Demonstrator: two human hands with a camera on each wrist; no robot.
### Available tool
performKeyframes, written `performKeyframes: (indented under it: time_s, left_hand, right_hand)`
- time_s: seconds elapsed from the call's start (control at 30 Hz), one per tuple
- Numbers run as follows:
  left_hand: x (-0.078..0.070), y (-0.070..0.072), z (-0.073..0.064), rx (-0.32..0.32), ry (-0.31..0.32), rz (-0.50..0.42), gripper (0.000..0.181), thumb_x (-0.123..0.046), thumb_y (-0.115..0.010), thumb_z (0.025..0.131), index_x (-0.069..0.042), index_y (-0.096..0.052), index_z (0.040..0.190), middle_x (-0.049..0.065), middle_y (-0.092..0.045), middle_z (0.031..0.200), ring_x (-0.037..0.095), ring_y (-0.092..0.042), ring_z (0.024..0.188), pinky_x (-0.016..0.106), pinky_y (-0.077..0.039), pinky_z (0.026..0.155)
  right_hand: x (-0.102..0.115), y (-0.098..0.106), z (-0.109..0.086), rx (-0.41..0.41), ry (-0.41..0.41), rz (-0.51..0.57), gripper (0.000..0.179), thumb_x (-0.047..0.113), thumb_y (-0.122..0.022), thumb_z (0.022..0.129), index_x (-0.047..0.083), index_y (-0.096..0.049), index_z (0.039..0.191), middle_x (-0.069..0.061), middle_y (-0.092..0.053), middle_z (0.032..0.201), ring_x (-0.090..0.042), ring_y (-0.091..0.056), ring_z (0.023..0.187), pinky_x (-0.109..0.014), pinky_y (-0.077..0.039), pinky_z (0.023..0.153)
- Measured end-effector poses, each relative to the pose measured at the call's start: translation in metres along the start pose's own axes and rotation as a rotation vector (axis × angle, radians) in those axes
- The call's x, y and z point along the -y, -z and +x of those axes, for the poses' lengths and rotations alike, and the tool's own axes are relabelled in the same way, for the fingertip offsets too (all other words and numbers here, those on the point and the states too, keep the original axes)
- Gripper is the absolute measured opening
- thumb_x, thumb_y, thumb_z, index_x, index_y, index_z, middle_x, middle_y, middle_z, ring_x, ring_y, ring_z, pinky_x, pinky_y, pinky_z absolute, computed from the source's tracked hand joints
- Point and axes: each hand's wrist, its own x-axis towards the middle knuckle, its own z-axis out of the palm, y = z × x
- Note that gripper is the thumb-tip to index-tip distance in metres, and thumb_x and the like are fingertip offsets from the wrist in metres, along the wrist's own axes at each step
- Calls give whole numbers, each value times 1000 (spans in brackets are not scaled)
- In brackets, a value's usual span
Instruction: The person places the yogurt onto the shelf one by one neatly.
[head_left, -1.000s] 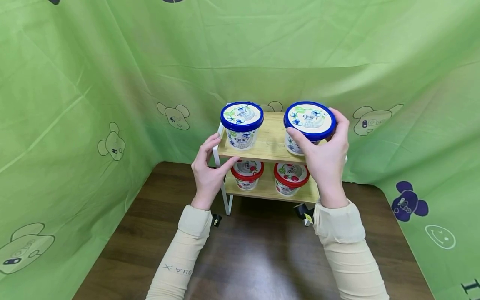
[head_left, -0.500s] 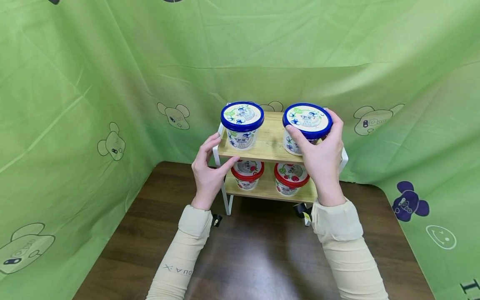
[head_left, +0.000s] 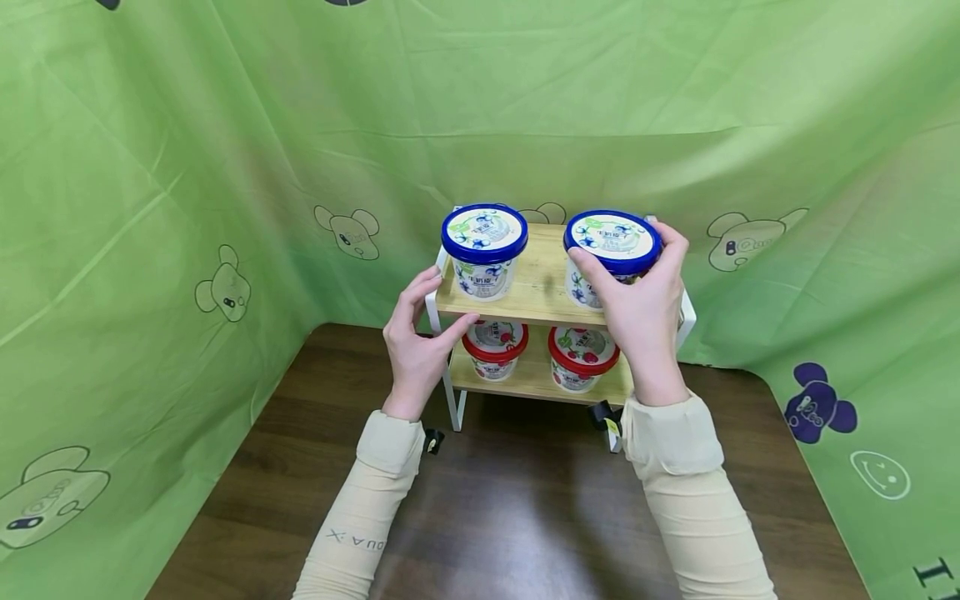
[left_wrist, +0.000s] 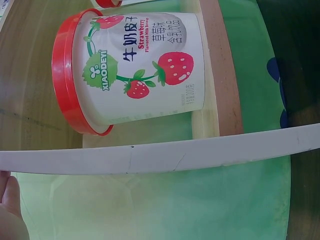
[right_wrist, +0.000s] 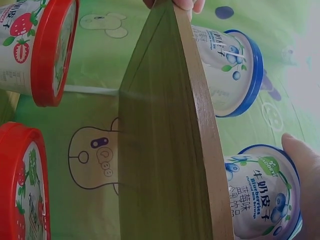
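Observation:
My right hand [head_left: 648, 312] holds a blueberry milk cup [head_left: 612, 235] by its blue lid, thumb in front and fingers at the far right side. This cup is upright at the right of the rack's upper board [head_left: 540, 279]; in the right wrist view its base meets that board or nearly so. A second blue-lidded cup [head_left: 484, 237] stands on the left of the board. My left hand [head_left: 418, 354] grips the left end of the rack, thumb at the front edge and fingers by the white metal frame [left_wrist: 165, 156]. The left hand's fingertips are partly hidden.
Two red-lidded strawberry cups, a left one [head_left: 495, 350] and a right one [head_left: 583, 358], stand on the lower board [head_left: 532, 383]. The rack is on a dark wooden surface [head_left: 495, 500]. Green cloth [head_left: 480, 100] hangs close behind and at both sides.
My right hand has brought its blueberry cup slightly left and down onto or close to the upper board. The left hand and the other cups have kept their places.

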Motion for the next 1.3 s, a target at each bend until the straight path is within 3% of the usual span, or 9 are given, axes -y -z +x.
performKeyframes:
  time_s: [0.33,0.53,0.7,0.83,1.0,1.3]
  left_hand:
    - [2,-1,0,0,-11,7,59,16,-87,70,9,-59,121,24,-59,136,29,-57,129,46,-46,107]
    - [7,-1,-1,-5,-16,0,60,13,-88,70,7,-59,123,20,-60,137,30,-56,129,44,-44,108]
    - [24,-1,-4,-6,-8,12,63,13,-89,69,4,-60,124,15,-60,139,28,-55,130,43,-44,109]
    - [35,-2,-6,-6,-7,7,65,12,-90,68,1,-61,125,12,-60,140,27,-55,131,42,-44,109]
    - [38,-1,-7,-5,-17,-12,67,8,-92,67,-3,-62,126,9,-60,140,27,-55,130,43,-45,108]
    - [39,0,-7,2,-23,-8,63,-1,-92,72,-7,-63,128,2,-60,141,27,-55,130,44,-45,108]
  right_hand:
    - [0,0,0,-23,-3,-10,103,62,-82,76,18,-26,151,-7,-39,148,-18,-41,133,-35,-38,111]
    - [-1,4,-2,-16,64,64,88,53,-73,89,16,-24,152,-5,-32,152,-18,-37,139,-30,-33,114]
    - [-3,8,-5,-42,124,66,78,47,-68,95,11,-28,151,-8,-35,151,-16,-37,138,-23,-27,115]
    - [-2,12,-10,-42,152,133,70,39,-64,99,9,-28,151,-9,-34,152,-15,-35,139,-23,-23,117]
    - [-1,16,-17,-40,194,217,65,32,-61,100,6,-28,150,-11,-35,150,-20,-34,142,-27,-22,119]
    - [-3,22,-31,-31,240,241,64,30,-60,101,6,-28,150,-11,-36,150,-22,-34,142,-30,-22,120]
